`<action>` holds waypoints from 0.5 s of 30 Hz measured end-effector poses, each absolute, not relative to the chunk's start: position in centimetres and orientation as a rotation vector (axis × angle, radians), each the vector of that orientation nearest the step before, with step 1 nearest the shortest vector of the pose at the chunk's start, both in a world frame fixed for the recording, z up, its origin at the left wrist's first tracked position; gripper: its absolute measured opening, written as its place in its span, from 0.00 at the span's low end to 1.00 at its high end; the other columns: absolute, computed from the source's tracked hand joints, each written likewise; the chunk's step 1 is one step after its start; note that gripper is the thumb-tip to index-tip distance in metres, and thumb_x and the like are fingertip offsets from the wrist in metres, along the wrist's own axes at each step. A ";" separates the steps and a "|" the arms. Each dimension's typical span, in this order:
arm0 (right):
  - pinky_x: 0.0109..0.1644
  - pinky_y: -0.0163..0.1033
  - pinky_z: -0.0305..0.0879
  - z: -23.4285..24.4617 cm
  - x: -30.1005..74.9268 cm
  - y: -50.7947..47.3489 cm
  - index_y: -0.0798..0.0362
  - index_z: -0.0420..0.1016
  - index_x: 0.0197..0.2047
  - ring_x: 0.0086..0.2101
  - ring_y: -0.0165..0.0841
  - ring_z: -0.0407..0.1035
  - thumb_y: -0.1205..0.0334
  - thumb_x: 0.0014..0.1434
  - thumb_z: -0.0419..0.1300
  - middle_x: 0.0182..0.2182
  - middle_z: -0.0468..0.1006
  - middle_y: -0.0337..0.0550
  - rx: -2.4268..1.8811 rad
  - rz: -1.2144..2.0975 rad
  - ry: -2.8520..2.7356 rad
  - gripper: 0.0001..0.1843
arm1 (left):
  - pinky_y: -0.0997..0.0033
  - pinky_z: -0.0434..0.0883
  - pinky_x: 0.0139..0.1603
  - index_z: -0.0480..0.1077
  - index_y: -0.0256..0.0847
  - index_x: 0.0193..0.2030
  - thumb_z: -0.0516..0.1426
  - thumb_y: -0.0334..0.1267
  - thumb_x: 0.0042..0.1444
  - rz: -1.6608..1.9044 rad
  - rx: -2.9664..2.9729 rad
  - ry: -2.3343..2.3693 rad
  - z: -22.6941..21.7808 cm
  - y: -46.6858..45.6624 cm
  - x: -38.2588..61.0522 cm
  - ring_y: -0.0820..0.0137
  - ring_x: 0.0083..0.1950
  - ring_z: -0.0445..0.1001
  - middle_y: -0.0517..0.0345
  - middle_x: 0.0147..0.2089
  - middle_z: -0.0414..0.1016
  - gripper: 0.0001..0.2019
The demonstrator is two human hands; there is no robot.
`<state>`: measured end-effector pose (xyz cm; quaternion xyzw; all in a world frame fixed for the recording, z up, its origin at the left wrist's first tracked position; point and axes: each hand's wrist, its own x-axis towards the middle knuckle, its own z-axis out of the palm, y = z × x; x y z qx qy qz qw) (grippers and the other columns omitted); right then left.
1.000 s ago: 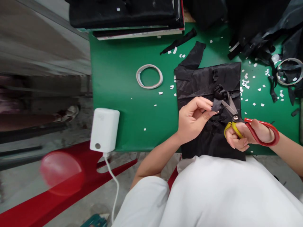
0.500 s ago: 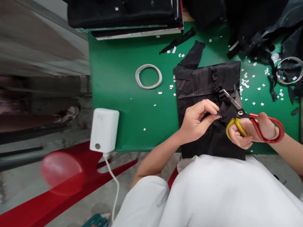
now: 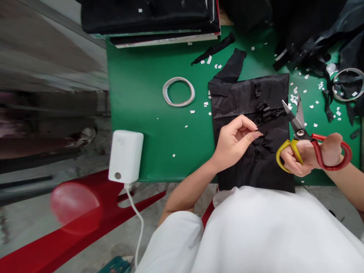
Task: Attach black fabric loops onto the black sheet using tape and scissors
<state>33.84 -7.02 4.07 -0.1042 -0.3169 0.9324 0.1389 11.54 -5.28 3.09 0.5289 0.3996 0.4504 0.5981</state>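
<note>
My left hand (image 3: pixel 233 142) is closed in a pinch over the dark cloth. A thin black strip (image 3: pixel 274 123) stretches from its fingertips toward the scissor blades. My right hand (image 3: pixel 304 157) has its fingers and thumb through the yellow and red handles of a pair of scissors (image 3: pixel 300 132). The blades stand apart and point away from me, at the right edge of the cloth. Beneath both hands lies a folded black cloth (image 3: pixel 250 91). Several small black cut pieces (image 3: pixel 263 142) sit on it, some partly under my left fingers.
The green table (image 3: pixel 148 125) carries a white tape ring (image 3: pixel 178 91), a white box with a cable (image 3: pixel 126 156) and scattered white paper bits (image 3: pixel 294 99). Stacked black material (image 3: pixel 145 17) sits at the back left, black scraps (image 3: pixel 309 49) and another ring (image 3: pixel 348 70) at the right.
My right hand has moved the scissors to the right, away from my left hand. My left hand has shifted slightly up and left, and the black strip between them now shows.
</note>
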 end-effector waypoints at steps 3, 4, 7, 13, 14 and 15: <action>0.16 0.32 0.45 4.1 33.6 -7.1 0.52 0.62 0.30 0.14 0.22 0.46 0.16 0.47 0.48 0.14 0.54 0.27 -0.245 2.689 -0.894 0.42 | 0.83 0.72 0.31 0.68 0.37 0.28 0.68 0.39 0.51 0.927 1.061 0.958 3.5 -5.1 11.5 0.80 0.29 0.73 0.63 0.28 0.72 0.13; 0.15 0.32 0.44 4.1 33.5 -7.1 0.52 0.61 0.30 0.13 0.22 0.46 0.16 0.46 0.48 0.13 0.54 0.27 -0.246 2.692 -0.889 0.42 | 0.82 0.72 0.30 0.68 0.37 0.28 0.69 0.41 0.50 0.894 1.015 0.960 3.6 -5.1 11.5 0.80 0.28 0.73 0.63 0.28 0.72 0.15; 0.13 0.32 0.42 4.3 33.2 -7.1 0.51 0.61 0.28 0.11 0.23 0.45 0.16 0.45 0.50 0.11 0.52 0.26 -0.281 2.696 -0.873 0.41 | 0.82 0.73 0.30 0.68 0.36 0.27 0.70 0.45 0.46 0.837 0.930 0.964 3.9 -5.0 11.5 0.80 0.27 0.74 0.64 0.27 0.73 0.18; 0.10 0.31 0.43 4.3 32.9 -7.2 0.51 0.61 0.25 0.09 0.22 0.43 0.17 0.49 0.47 0.09 0.49 0.25 -0.294 2.657 -0.887 0.40 | 0.82 0.73 0.29 0.67 0.36 0.26 0.71 0.43 0.44 0.816 0.917 0.984 4.2 -5.0 11.4 0.81 0.26 0.73 0.65 0.25 0.72 0.19; 0.09 0.31 0.44 4.2 32.8 -7.3 0.51 0.61 0.25 0.08 0.22 0.42 0.17 0.50 0.46 0.09 0.49 0.25 -0.297 2.659 -0.896 0.40 | 0.82 0.72 0.28 0.67 0.36 0.26 0.71 0.43 0.44 0.816 0.919 0.985 4.2 -5.0 11.4 0.81 0.26 0.73 0.65 0.25 0.72 0.18; 0.09 0.30 0.44 4.1 32.8 -7.4 0.51 0.61 0.24 0.08 0.21 0.42 0.18 0.51 0.45 0.09 0.50 0.25 -0.293 2.655 -0.894 0.40 | 0.82 0.72 0.28 0.66 0.36 0.26 0.71 0.42 0.44 0.816 0.921 0.986 4.3 -5.0 11.4 0.80 0.26 0.73 0.64 0.25 0.72 0.18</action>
